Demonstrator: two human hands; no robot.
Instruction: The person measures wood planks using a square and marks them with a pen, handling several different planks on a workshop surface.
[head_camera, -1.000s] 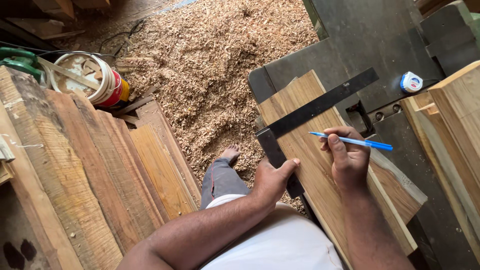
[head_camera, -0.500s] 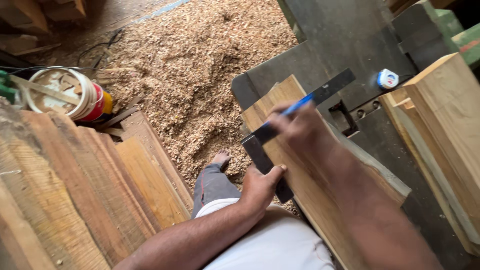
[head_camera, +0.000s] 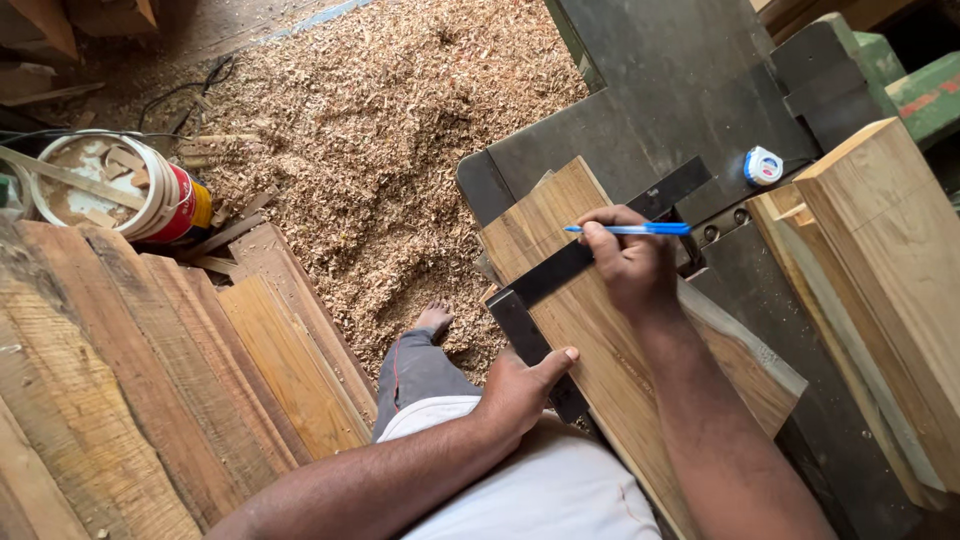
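A light wooden board (head_camera: 600, 330) lies on a dark metal machine table (head_camera: 660, 90). A black try square (head_camera: 560, 272) rests across the board, its stock hanging over the near edge. My left hand (head_camera: 520, 385) presses the square's stock against the board's edge. My right hand (head_camera: 630, 262) holds a blue pen (head_camera: 628, 229) with its tip at the square's blade, on the board's left part.
Thick wooden blocks (head_camera: 890, 260) stand at the right. A small tape measure (head_camera: 763, 165) sits on the machine table. Sloping planks (head_camera: 150, 380) fill the left, with a white and red bucket (head_camera: 120, 195) behind them. Wood shavings (head_camera: 380, 120) cover the floor.
My right hand with the pen has travelled left along the square's blade, from the board's right side to its left part. My left hand stays on the stock.
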